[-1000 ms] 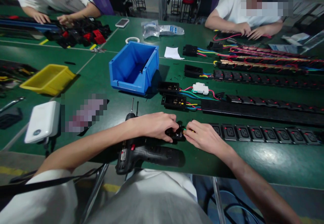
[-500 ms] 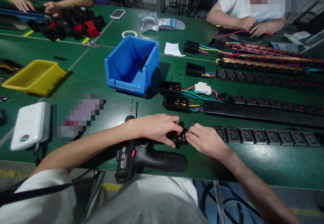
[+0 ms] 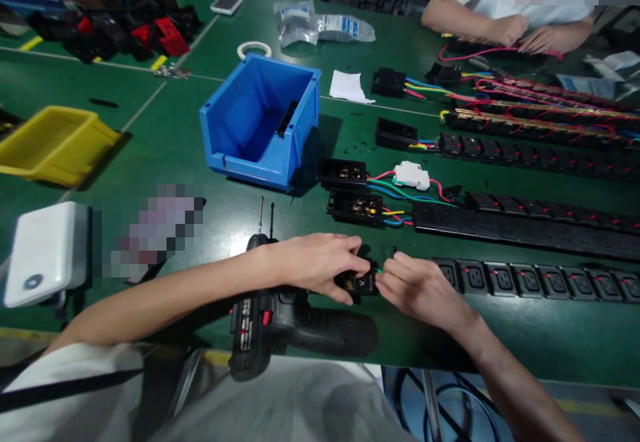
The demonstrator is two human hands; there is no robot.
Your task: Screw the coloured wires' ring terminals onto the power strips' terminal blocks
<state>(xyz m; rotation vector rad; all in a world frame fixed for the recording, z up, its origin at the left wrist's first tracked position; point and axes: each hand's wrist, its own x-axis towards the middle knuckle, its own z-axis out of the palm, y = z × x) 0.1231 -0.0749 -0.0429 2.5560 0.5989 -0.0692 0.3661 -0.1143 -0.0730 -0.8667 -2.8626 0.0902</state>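
Note:
My left hand [image 3: 320, 262] is closed around a small black terminal box [image 3: 364, 283], thumb and fingers on its sides. Brass-coloured terminals show inside the box. Just to the right, my right hand [image 3: 413, 287] pinches at the box's end, where a bit of green wire [image 3: 379, 271] peeks out; the fingers cover most of it. A black power strip [image 3: 503, 279] with a row of sockets extends right from behind this hand. A black power drill [image 3: 330, 330] lies beneath my left wrist, its bit pointing away from me.
Beyond my hands stands a blue bin [image 3: 255, 169] with a black piece inside. More terminal boxes [image 3: 353, 207] wired to strips lie at right. A yellow bin [image 3: 75, 155], white power bank [image 3: 47, 252] and blurred flat object [image 3: 160, 229] are at left. Co-workers' hands [image 3: 540, 39] work across the table.
The view has shifted slightly, so most table items sit a little differently in the picture. A bit of green wire now shows between my hands. Both hands keep nearly the same grip.

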